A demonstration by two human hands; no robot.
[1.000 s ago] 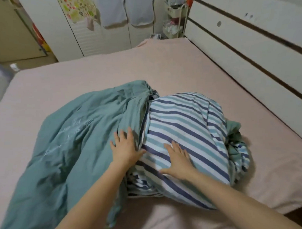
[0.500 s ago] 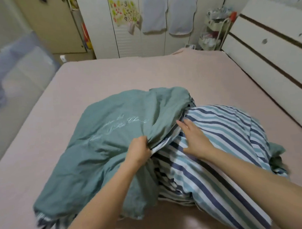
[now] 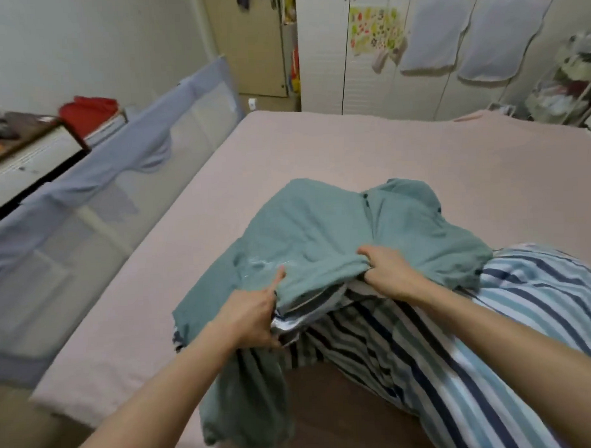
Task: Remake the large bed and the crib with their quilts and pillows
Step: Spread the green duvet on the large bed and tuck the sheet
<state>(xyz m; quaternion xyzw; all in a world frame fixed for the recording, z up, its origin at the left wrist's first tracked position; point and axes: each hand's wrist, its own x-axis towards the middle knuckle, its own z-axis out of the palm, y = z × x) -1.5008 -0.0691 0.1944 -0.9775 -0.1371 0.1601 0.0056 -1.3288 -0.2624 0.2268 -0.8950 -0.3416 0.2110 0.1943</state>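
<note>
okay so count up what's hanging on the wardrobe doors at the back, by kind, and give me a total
Pale grey-blue cloths: 2
Colourful patterned cloths: 1
Small pale items, too blurred to identify: 1
Total: 4

One camera only, worn on the person's head, looks forward and down from the near edge of the bed (image 3: 318,149) toward its far edge and the wardrobe (image 3: 325,55) beyond. It sits close above both forearms. The wide lens bends the bed's left edge and the rail (image 3: 95,184) along it.
</note>
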